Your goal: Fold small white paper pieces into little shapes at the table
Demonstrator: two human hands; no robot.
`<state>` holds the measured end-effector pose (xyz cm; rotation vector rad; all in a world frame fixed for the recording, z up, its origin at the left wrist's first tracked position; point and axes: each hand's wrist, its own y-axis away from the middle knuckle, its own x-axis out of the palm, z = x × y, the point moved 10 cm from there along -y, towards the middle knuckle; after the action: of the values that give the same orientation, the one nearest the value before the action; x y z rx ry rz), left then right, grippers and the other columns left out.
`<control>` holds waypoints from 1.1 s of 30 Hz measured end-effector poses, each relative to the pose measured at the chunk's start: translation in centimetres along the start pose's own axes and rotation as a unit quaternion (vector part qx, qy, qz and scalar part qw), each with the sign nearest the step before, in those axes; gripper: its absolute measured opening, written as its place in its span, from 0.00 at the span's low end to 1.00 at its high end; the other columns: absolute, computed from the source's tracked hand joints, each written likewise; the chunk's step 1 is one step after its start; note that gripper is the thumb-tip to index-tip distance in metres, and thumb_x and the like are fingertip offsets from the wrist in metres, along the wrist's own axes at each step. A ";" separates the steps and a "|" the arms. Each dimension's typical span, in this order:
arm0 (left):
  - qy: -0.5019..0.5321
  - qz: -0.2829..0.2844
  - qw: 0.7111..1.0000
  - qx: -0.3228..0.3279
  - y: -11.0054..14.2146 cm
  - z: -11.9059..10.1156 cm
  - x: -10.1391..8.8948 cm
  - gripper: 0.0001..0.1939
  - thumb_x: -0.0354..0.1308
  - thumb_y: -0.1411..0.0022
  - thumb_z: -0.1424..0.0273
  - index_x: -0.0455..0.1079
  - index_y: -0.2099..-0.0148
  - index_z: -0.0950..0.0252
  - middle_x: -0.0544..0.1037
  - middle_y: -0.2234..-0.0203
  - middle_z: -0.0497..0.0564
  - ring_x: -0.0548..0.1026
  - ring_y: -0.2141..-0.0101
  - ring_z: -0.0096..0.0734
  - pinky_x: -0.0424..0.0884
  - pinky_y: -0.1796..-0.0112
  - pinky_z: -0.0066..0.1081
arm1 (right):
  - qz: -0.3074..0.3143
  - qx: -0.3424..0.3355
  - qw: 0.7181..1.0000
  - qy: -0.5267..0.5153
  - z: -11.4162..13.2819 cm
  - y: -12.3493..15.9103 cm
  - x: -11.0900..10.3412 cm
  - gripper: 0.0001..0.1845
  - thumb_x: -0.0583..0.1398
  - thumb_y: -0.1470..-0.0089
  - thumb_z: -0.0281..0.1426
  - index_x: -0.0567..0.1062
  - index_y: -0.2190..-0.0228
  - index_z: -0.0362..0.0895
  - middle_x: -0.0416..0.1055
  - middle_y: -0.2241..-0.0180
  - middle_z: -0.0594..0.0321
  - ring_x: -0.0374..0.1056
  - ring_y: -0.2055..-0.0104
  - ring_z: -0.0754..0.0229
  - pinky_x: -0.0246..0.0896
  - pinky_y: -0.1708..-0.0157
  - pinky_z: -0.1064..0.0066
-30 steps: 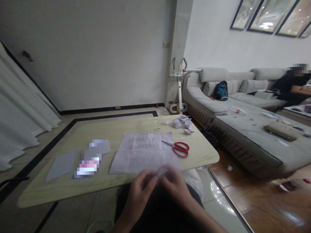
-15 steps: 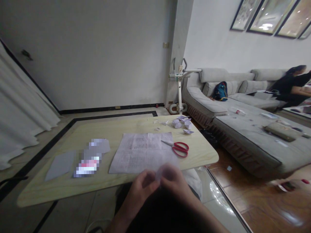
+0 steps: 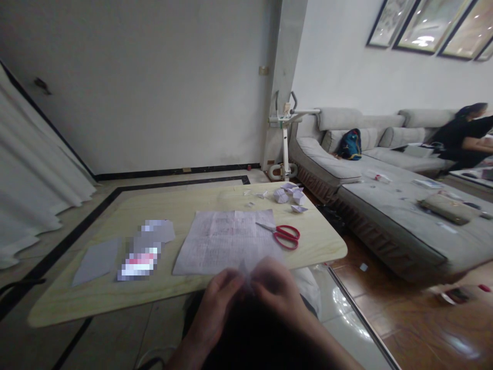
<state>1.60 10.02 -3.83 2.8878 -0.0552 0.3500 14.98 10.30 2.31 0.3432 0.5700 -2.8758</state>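
The small paper piece [image 3: 244,267] sat between the fingertips, pinched by the left hand [image 3: 220,298] and the right hand [image 3: 275,288], neither clearly nearer; its tip pointed away from the person (blur hid its full axis). Beyond lay the printed sheet [image 3: 219,241], scissors [image 3: 276,230] overlapping its right side.

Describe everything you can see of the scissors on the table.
The scissors have two looped red handles and slim grey blades that look like metal and appear closed or nearly so. They lie flat, tips pointing left and slightly away from the wearer. The blades rest on the printed sheet; the handles reach past its right edge over the pale tabletop. Neither the left hand nor the right hand touches them.
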 end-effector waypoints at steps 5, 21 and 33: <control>-0.008 0.014 1.000 0.008 0.0 0.1 0.1 0.13 0.65 0.47 0.62 0.69 0.74 0.66 0.71 0.79 0.45 0.69 0.76 0.27 0.67 0.73 0.26 | 0.007 -0.002 1.000 -0.012 -0.2 0.0 0.1 0.04 0.61 0.47 0.30 0.76 0.71 0.43 0.67 0.72 0.63 0.64 0.69 0.60 0.60 0.69 0.70; 0.015 0.061 0.998 0.005 -0.2 1.2 0.5 0.10 0.61 0.42 0.64 0.76 0.66 0.66 0.77 0.76 0.50 0.73 0.73 0.31 0.69 0.71 0.29 | -0.010 0.013 1.000 -0.003 -1.2 -0.2 -0.6 0.07 0.63 0.47 0.32 0.81 0.73 0.44 0.67 0.74 0.62 0.64 0.70 0.59 0.61 0.70 0.69; 0.019 0.049 0.998 -0.018 0.0 0.9 1.1 0.12 0.63 0.45 0.61 0.78 0.68 0.65 0.77 0.77 0.51 0.72 0.77 0.30 0.65 0.77 0.27 | -0.016 -0.021 0.999 0.026 -1.0 -0.1 -0.8 0.05 0.64 0.48 0.28 0.82 0.72 0.45 0.69 0.73 0.61 0.66 0.70 0.60 0.63 0.71 0.70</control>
<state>2.84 9.81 -4.38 2.8481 -0.1960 0.4170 15.87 10.92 1.63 0.4071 0.6489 -2.8876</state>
